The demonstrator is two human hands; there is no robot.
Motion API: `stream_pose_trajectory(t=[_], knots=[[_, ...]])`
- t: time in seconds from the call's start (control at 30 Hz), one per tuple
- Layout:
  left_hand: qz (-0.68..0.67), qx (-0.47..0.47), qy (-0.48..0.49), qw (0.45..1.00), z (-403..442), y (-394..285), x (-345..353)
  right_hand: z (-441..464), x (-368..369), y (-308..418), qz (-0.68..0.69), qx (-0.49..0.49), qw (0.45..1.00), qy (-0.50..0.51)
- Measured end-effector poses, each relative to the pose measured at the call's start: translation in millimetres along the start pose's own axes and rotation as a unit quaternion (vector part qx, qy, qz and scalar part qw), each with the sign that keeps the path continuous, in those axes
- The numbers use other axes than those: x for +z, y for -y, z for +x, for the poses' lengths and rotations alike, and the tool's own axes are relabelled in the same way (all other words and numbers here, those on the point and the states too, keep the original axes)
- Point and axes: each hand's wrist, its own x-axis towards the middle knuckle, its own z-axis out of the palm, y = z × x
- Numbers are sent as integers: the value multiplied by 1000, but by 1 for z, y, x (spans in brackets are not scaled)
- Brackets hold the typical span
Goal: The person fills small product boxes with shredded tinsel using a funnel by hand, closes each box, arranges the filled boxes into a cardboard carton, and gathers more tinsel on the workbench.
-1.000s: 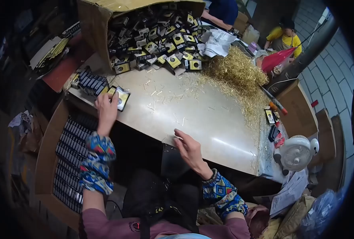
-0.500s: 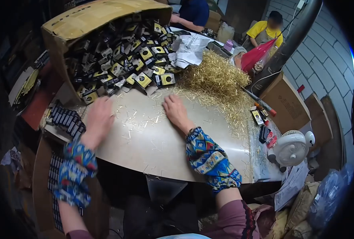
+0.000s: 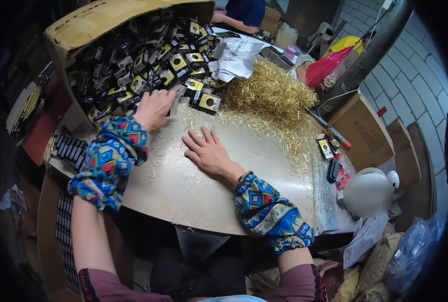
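Note:
My left hand (image 3: 154, 109) is at the front edge of a heap of small black-and-yellow boxes (image 3: 178, 63). Its fingers are curled onto one small box, mostly covered by the hand, with a greyish side (image 3: 174, 106) showing. My right hand (image 3: 211, 152) lies palm down on the pale tabletop (image 3: 264, 194), fingers apart, holding nothing. Thin bent gold metal pins (image 3: 183, 176) are scattered around both hands. Just beyond the right hand, another black-and-yellow box (image 3: 205, 102) lies at the heap's edge.
A large cardboard carton (image 3: 128, 22) lies on its side, spilling the boxes. A mound of gold pins (image 3: 271, 93) sits at the back right. Rows of dark boxes (image 3: 69, 151) stand at left. A white fan (image 3: 369, 194) is at right. Another person's arm (image 3: 239, 24) shows at the back.
My left hand has moved right and forward from the carton's corner onto a box at the heap's front. My right hand has slid slightly back and left, its fingers spreading.

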Motion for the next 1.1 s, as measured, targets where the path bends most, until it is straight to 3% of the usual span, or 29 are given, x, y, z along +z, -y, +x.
stream_pose_trajectory(t=[0.13, 0.2, 0.3, 0.37, 0.43, 0.5, 0.6, 0.7, 0.83, 0.93, 1.03, 1.1], knots=[[-315, -116, -102, 936, -59, 0, -21, -30, -2, 9, 22, 36, 999, 5], [-543, -221, 4, 810, -93, -8, -42, -51, -7, 17, 49, 27, 998, -22], [-797, -280, 111, 524, -169, -25, -62, -76, -26, 31, 183, 21, 983, 14], [-865, -324, 47, 381, -220, -57, -86, -88, -31, 41, 205, 38, 976, -55], [-869, -368, 72, 322, -266, -81, -99, -90, -21, 41, 167, 51, 977, -122], [-833, -426, 77, 343, -314, -104, -67, -82, -21, 56, 129, 27, 988, -79], [-758, -475, 146, 422, -377, -148, 6, -76, -25, 88, 83, -35, 996, 0], [-717, -446, 157, 513, -400, -200, 44, -92, -14, 118, 96, -8, 995, -8], [-753, -394, 243, 467, -387, -235, 36, -129, -15, 153, 89, 29, 995, -42], [-778, -409, 212, 427, -383, -247, 25, -155, -25, 181, 78, 46, 995, -36], [-810, -430, 211, 339, -391, -248, 24, -174, -38, 197, 102, 49, 993, -12], [-818, -425, 206, 330, -393, -249, 23, -182, -62, 198, 153, 33, 987, 38]])
